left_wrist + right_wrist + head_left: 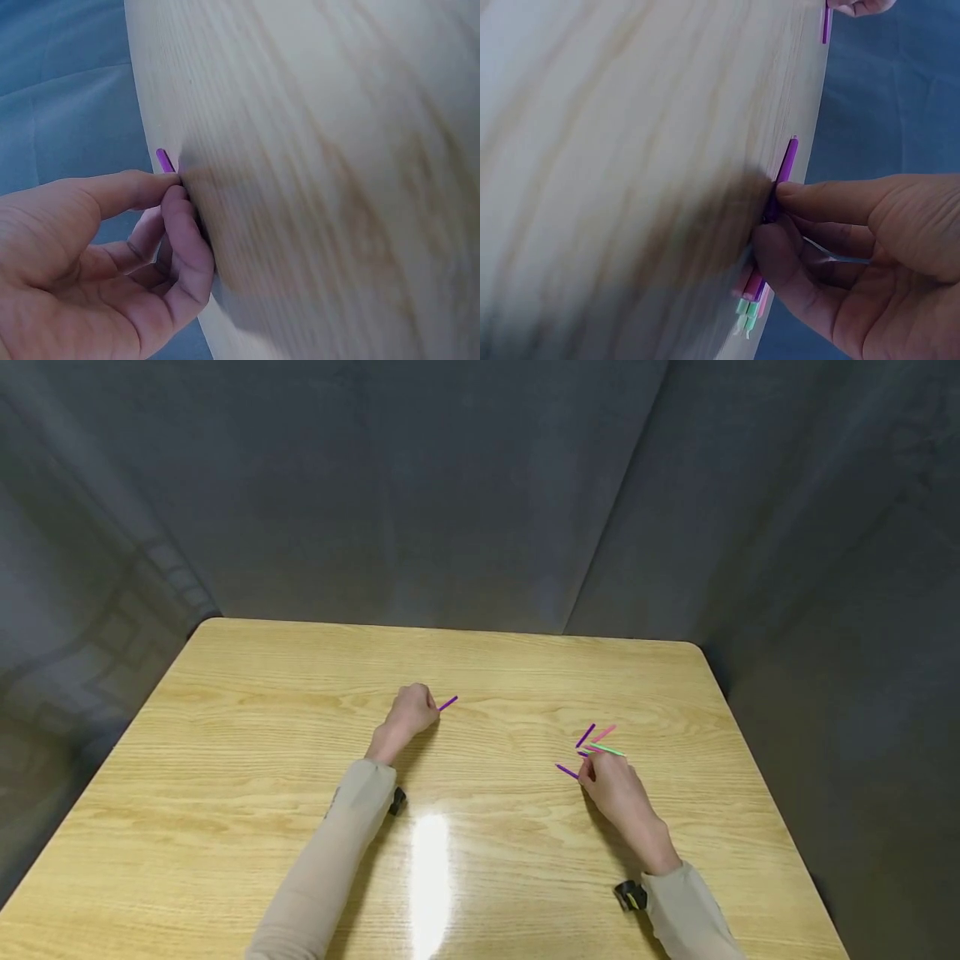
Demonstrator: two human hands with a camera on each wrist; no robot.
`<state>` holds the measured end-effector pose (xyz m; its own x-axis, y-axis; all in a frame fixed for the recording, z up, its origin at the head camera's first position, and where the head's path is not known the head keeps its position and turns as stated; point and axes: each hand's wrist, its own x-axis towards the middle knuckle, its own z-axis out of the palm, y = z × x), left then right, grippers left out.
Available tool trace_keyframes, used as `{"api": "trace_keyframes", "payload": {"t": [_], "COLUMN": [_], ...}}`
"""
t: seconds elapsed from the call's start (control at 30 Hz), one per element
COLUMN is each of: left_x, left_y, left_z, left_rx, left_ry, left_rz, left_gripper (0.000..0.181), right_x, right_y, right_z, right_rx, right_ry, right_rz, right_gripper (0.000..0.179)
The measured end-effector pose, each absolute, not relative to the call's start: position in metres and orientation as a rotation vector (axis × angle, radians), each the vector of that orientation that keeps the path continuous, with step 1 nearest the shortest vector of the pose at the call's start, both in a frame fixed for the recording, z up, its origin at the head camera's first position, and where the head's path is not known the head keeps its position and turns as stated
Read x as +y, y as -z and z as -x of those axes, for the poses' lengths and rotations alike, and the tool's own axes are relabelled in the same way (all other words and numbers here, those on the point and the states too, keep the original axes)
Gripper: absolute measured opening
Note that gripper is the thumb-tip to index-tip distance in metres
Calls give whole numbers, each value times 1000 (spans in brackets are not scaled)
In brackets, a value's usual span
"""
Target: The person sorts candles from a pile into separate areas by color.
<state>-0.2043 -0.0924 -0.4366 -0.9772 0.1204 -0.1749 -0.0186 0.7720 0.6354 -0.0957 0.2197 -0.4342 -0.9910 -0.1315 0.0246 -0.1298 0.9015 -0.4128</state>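
Note:
My left hand (410, 714) is at the middle of the table's far half, pinching a thin purple stick (447, 703) between thumb and index finger. In the left wrist view, only the stick's tip (164, 160) shows past the fingertips. Farther right and nearer, my right hand (617, 789) pinches another purple stick (786, 165), whose free end points left in the head view. Just beyond the right hand lie several more slim sticks: a purple one (586, 735), a pink one (604, 733) and a green one (609, 749). The right hand partly hides this loose group.
Both hands work over a light wood table (247, 727) with rounded far corners. Dark grey curtains (390, 493) hang behind it and along both sides. A small black device (631, 895) sits at the right wrist, another black device (397, 801) at the left.

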Motion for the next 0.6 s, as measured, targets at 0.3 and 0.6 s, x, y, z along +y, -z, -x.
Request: {"api": "trace_keyframes", "payload": {"t": [0.3, 0.6], "left_x": [-95, -95], "left_y": [441, 441], "left_z": [204, 203], "left_rx": [2781, 2764], "left_ry": [-985, -1022], "left_rz": [-133, -153], "left_gripper": [9, 17], "right_x": [217, 211], "right_y": [437, 435], "right_z": [98, 105], "right_rx": [3042, 3006], "right_ry": [696, 696], "right_rz": [271, 319], "right_gripper": [17, 17]}}
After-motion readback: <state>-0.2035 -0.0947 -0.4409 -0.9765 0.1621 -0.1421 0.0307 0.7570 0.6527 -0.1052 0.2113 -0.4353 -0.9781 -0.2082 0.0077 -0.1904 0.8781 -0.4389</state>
